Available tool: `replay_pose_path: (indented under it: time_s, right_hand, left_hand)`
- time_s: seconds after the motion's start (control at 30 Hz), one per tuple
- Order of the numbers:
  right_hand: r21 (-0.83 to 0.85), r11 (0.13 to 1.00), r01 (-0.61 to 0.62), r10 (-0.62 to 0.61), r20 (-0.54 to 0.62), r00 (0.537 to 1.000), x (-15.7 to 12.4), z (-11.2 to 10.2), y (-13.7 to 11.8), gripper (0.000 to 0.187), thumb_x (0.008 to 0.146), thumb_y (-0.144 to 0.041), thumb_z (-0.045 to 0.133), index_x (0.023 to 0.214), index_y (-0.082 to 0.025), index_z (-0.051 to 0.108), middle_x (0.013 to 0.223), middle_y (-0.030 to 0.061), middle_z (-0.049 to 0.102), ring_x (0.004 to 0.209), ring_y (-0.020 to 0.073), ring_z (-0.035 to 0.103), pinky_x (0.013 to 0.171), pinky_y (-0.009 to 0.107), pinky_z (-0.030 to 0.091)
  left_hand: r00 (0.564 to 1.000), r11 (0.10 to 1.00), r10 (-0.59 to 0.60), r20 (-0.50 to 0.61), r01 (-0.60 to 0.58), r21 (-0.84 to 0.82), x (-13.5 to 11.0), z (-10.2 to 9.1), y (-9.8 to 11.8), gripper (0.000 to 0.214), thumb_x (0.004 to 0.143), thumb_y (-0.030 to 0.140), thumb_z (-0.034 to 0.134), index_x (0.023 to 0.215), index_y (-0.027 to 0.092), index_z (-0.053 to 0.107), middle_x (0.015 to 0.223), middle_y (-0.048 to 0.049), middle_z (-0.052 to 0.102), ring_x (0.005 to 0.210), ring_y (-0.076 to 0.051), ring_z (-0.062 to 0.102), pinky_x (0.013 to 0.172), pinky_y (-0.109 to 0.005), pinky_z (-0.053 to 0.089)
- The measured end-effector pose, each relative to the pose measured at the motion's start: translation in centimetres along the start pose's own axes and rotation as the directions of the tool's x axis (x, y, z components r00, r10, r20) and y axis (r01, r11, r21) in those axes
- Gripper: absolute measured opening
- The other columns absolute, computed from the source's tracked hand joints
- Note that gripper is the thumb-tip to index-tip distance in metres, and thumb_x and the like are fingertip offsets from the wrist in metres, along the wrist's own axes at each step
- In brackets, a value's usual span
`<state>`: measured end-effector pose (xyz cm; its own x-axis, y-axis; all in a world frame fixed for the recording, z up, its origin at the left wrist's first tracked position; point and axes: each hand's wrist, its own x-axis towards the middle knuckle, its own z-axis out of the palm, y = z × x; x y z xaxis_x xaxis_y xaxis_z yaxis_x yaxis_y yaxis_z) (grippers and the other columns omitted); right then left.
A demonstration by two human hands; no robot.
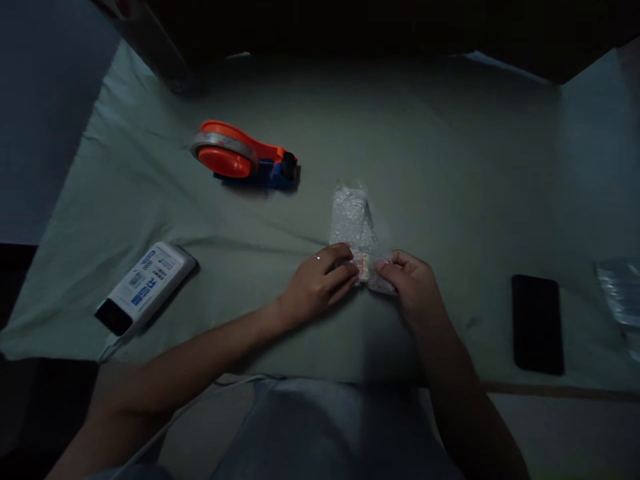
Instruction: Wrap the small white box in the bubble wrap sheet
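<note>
A strip of clear bubble wrap [351, 217] lies on the cloth in front of me. On its near end sits a small flat cream-and-red piece [362, 266], whose kind I cannot make out. My left hand [323, 281], with a ring on one finger, has its bent fingers pressed on the left side of that piece and the wrap. Between thumb and fingers, my right hand [411, 280] pinches a flap of the wrap at the right of the piece. Both hands rest close together, and the fingertips partly hide the piece.
An orange and blue tape dispenser [240, 157] stands at the back left. A white power bank [150, 283] with a cable lies at the left. To the right are a black phone [537, 324] and clear plastic packaging [620, 290]. Light green cloth [450, 173] covers the table.
</note>
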<state>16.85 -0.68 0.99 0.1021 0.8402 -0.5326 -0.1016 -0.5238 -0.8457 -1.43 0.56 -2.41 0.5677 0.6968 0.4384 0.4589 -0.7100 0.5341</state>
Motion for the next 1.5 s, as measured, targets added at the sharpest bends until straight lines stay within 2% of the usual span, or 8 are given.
replay_pose_path:
  time_s: [0.3, 0.47, 0.67, 0.9, 0.97, 1.03, 1.17, 1.5]
  right_hand:
    - [-0.143, 0.983, 0.117, -0.107, 0.08, 0.991, -0.7, 1.9, -0.4, 0.021, 0.076, -0.036, 0.059, 0.078, -0.015, 0.063, 0.05, -0.0049, 0.054, 0.039, 0.006, 0.04, 0.04, 0.021, 0.03]
    - [-0.257, 0.944, 0.205, -0.167, 0.163, 0.972, -1.5, 1.4, -0.7, 0.027, 0.079, -0.023, 0.051, 0.1, -0.013, 0.065, 0.062, -0.0026, 0.062, 0.043, 0.0065, 0.047, 0.046, 0.022, 0.039]
    - [-0.215, 0.969, 0.123, -0.079, 0.202, 0.976, -1.3, 1.2, -1.1, 0.041, 0.077, -0.025, 0.052, 0.114, -0.01, 0.062, 0.068, 0.0003, 0.065, 0.044, 0.0083, 0.051, 0.043, 0.023, 0.04]
    - [-0.328, 0.904, 0.274, -0.204, 0.232, 0.951, -1.1, 0.8, -0.9, 0.03, 0.082, -0.022, 0.049, 0.106, -0.014, 0.066, 0.062, -0.0025, 0.061, 0.042, 0.0074, 0.047, 0.046, 0.023, 0.043]
    - [-0.362, 0.831, 0.421, -0.377, 0.189, 0.907, -1.3, 0.0, -0.6, 0.024, 0.084, -0.021, 0.049, 0.099, -0.016, 0.066, 0.069, 0.0, 0.063, 0.049, 0.0094, 0.053, 0.049, 0.025, 0.046]
    - [-0.472, 0.633, 0.613, -0.598, 0.205, 0.775, -1.5, -0.9, -0.1, 0.021, 0.084, -0.019, 0.05, 0.098, -0.017, 0.066, 0.084, 0.0052, 0.065, 0.071, 0.0153, 0.062, 0.063, 0.03, 0.053]
    - [-0.55, 0.183, 0.815, -0.676, 0.531, 0.511, -1.1, -2.0, 1.5, 0.042, 0.082, -0.021, 0.057, 0.124, -0.017, 0.054, 0.125, 0.0159, 0.056, 0.118, 0.0275, 0.052, 0.096, 0.048, 0.047]
    - [-0.549, -0.008, 0.836, -0.599, 0.672, 0.435, 0.4, -1.8, 2.2, 0.044, 0.082, -0.012, 0.053, 0.126, -0.012, 0.049, 0.134, 0.0192, 0.051, 0.129, 0.028, 0.042, 0.104, 0.048, 0.042]
  left_hand:
    - [0.997, 0.994, 0.057, -0.045, -0.052, 0.099, 0.2, 0.2, 0.4, 0.006, 0.087, 0.019, 0.055, 0.086, 0.016, 0.061, 0.103, -0.0093, 0.061, 0.111, -0.024, 0.054, 0.094, -0.042, 0.05]
    - [0.997, 0.995, -0.036, -0.072, 0.043, 0.094, -0.1, 0.0, 0.6, 0.011, 0.087, 0.022, 0.055, 0.087, 0.015, 0.063, 0.098, -0.0114, 0.058, 0.09, -0.02, 0.055, 0.075, -0.033, 0.053]
    - [0.988, 0.985, 0.151, 0.043, -0.154, 0.078, -0.6, -1.4, 0.2, 0.027, 0.085, 0.021, 0.051, 0.11, 0.014, 0.055, 0.1, -0.0117, 0.062, 0.1, -0.023, 0.056, 0.098, -0.046, 0.045]
    - [0.965, 0.943, 0.254, 0.065, -0.262, 0.205, -0.9, -1.1, -0.9, 0.028, 0.088, 0.023, 0.054, 0.115, 0.016, 0.051, 0.101, -0.0091, 0.062, 0.101, -0.021, 0.058, 0.097, -0.043, 0.048]
    - [0.963, 0.941, 0.265, 0.037, -0.267, 0.21, -0.8, -0.9, -1.0, 0.024, 0.089, 0.02, 0.053, 0.112, 0.015, 0.051, 0.098, -0.0084, 0.063, 0.096, -0.019, 0.06, 0.097, -0.042, 0.05]
    - [0.965, 0.943, 0.263, 0.023, -0.262, 0.203, -0.7, -0.8, -1.0, 0.023, 0.089, 0.019, 0.054, 0.111, 0.014, 0.051, 0.097, -0.0083, 0.063, 0.093, -0.018, 0.061, 0.096, -0.042, 0.05]
    - [0.978, 0.968, 0.206, -0.019, -0.201, 0.148, -0.9, -0.7, -0.6, 0.023, 0.087, 0.018, 0.055, 0.11, 0.016, 0.051, 0.099, -0.0087, 0.062, 0.096, -0.019, 0.06, 0.096, -0.043, 0.051]
    - [0.994, 0.96, -0.055, 0.094, 0.078, -0.27, -0.4, -1.7, -1.1, 0.021, 0.09, 0.016, 0.046, 0.107, 0.018, 0.059, 0.124, -0.0136, 0.048, 0.119, -0.022, 0.048, 0.099, -0.04, 0.047]
